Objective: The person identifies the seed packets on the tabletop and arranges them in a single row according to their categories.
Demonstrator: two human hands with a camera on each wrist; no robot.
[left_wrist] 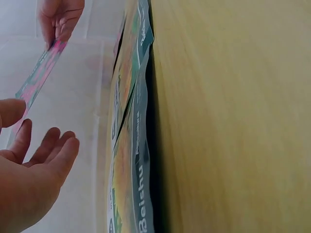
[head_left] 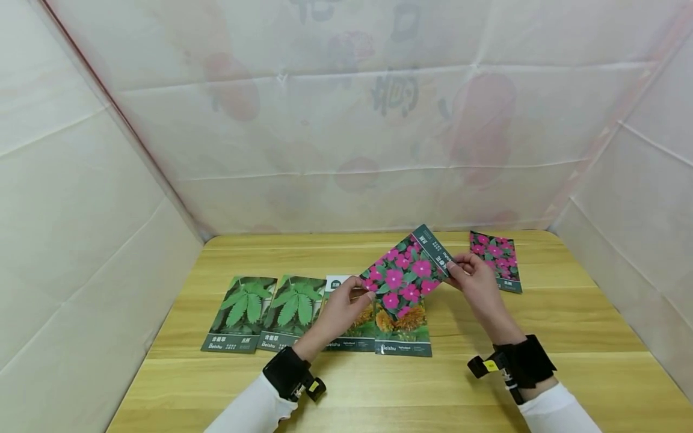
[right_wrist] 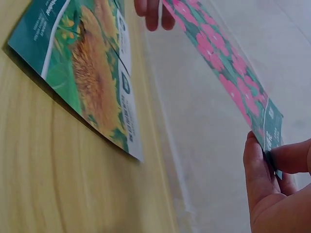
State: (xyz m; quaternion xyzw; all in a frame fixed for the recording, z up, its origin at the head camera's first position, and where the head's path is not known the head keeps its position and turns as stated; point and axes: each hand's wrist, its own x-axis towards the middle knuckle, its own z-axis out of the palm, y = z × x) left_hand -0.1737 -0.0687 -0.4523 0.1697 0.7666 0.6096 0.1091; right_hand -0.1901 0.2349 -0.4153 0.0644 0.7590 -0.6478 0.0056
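A seed packet with pink flowers (head_left: 403, 273) is held up, tilted, over the table. My left hand (head_left: 338, 313) pinches its lower left corner between thumb and index finger; the other fingers extend freely in the left wrist view. At the packet's dark green end, my right hand (head_left: 479, 291) pinches the edge between thumb and fingers. Below lie two orange-flower packets (head_left: 403, 346), partly covered in the head view by the raised packet and left hand. A second pink-flower packet (head_left: 495, 255) lies behind the right hand.
Two green-leaf packets (head_left: 238, 316) (head_left: 292, 307) lie side by side on the left of the wooden table (head_left: 390, 397). Pale fabric walls (head_left: 325, 138) enclose the table at the back and both sides.
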